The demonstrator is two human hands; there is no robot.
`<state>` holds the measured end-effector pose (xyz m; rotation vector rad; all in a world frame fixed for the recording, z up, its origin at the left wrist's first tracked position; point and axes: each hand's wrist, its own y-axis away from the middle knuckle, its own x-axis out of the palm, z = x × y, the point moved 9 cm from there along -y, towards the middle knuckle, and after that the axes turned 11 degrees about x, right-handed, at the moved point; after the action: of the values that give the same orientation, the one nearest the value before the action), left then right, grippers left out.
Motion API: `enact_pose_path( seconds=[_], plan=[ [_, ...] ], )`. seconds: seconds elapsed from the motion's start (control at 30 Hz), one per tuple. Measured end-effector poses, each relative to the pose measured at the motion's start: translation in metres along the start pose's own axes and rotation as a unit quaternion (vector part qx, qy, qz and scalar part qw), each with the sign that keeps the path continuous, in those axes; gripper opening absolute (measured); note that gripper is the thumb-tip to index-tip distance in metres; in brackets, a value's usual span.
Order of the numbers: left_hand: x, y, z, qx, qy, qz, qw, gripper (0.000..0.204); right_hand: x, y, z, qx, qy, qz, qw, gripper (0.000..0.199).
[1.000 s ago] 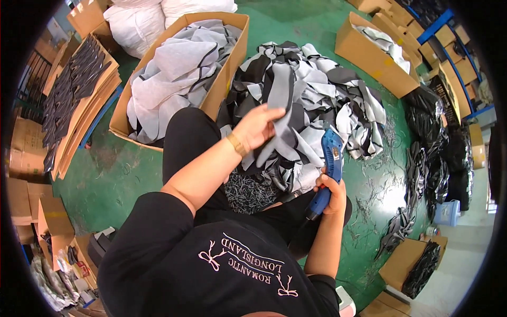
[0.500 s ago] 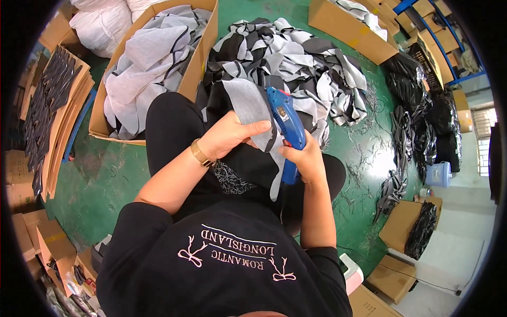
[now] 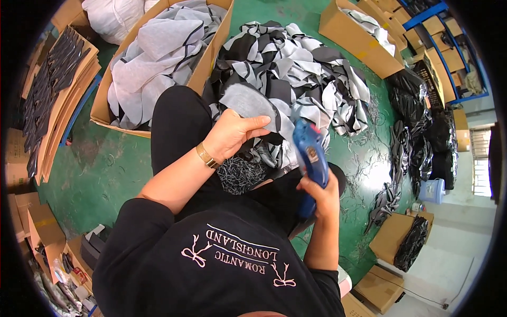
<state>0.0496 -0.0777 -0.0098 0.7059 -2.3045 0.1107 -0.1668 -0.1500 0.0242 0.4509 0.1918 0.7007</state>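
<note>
My left hand grips a grey fabric piece pulled from the black, grey and white fabric pile on the green floor in front of my knees. My right hand holds a blue handheld tool upright, its tip close to the right edge of the grey piece. A gold bracelet sits on my left wrist.
A long cardboard box of grey fabric pieces lies at the left. Flat cardboard stacks line the far left. Another box stands at the upper right. Black material heaps and small boxes lie to the right.
My left hand drew a grey piece back from the pile toward my lap. My right hand raised the blue tool from beside my knee up next to the piece.
</note>
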Motion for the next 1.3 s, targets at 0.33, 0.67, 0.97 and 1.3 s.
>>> enact_pose_path(
  seconds=[0.33, 0.67, 0.97, 1.3],
  plan=[
    [0.008, 0.003, -0.010, 0.044, -0.032, -0.036, 0.998, 0.015, 0.009, 0.015, -0.028, 0.083, 0.033, 0.024, 0.996, 0.034],
    [0.020, 0.009, -0.024, 0.049, -0.129, 0.037, 0.990, 0.019, 0.009, 0.010, -0.024, 0.085, -0.010, 0.053, 0.995, 0.034],
    [0.019, 0.010, -0.033, 0.017, -0.265, 0.098, 0.959, 0.025, 0.007, 0.010, -0.022, 0.096, -0.010, 0.068, 0.993, 0.034],
    [0.036, 0.018, -0.032, 0.018, -0.329, 0.177, 0.927, 0.029, 0.013, -0.006, -0.008, 0.077, -0.046, 0.079, 0.993, 0.036]
  ],
)
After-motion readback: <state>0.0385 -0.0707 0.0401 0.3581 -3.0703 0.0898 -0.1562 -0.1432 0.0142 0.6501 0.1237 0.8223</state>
